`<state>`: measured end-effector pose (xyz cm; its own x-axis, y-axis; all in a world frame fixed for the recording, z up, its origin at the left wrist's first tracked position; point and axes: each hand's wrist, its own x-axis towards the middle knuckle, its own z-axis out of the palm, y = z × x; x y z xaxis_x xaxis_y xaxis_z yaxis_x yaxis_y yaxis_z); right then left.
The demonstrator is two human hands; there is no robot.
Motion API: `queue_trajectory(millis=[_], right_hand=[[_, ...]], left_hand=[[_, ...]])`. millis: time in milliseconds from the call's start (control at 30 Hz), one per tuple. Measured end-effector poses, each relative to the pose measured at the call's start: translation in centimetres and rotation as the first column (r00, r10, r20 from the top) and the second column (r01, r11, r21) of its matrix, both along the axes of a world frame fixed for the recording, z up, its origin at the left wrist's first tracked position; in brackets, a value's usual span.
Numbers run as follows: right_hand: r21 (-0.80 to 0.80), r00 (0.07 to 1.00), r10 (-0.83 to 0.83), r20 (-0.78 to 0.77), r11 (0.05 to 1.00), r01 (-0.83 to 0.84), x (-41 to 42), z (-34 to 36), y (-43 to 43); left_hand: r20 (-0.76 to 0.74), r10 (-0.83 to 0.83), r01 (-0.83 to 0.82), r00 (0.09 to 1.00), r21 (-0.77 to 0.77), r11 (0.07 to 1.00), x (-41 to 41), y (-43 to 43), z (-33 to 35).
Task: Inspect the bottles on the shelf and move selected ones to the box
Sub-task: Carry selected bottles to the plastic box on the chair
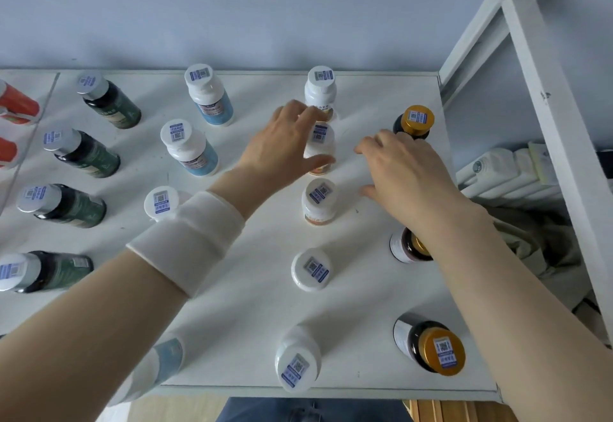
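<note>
Several capped bottles stand in columns on a white shelf point(252, 328). My left hand point(285, 142), with a white wristband, has its fingers and thumb curled around a white bottle point(320, 142) with an orange-trimmed label, second from the back in the middle column. My right hand point(401, 172) hovers just right of that column with fingers spread and holds nothing. It partly covers a dark bottle with a gold cap point(416, 121). A second gold-capped dark bottle point(431, 343) stands near the front right. No box is in view.
White bottles with blue labels point(189, 146) and dark green bottles with silver caps point(79, 152) fill the left columns. Orange bottles point(16, 106) lie at the far left. A white shelf post point(557, 129) rises on the right, with a radiator point(507, 172) behind it.
</note>
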<state>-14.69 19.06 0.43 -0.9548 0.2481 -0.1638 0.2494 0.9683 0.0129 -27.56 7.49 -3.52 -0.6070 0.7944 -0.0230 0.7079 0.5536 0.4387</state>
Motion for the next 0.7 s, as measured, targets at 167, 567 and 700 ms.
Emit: queue_trajectory(millis=[167, 567, 700], right_hand=[[-0.099, 0.998, -0.033, -0.045, 0.995, 0.028, -0.4, -0.3, 0.9], [-0.993, 0.850, -0.520, -0.084, -0.026, -0.114, 1.3, 1.3, -1.5], [-0.973, 0.845, -0.493, -0.205, 0.012, -0.229, 2.5, 0.9, -2.0]], left_hand=[[0.101, 0.028, -0.031, 0.994, 0.026, 0.999, -0.6, 1.0, 0.0], [0.817, -0.229, -0.423, 0.529, 0.488, 0.764, 2.3, -4.9, 5.0], [0.824, -0.157, -0.403, 0.545, 0.421, 0.813, 3.4, -5.9, 5.4]])
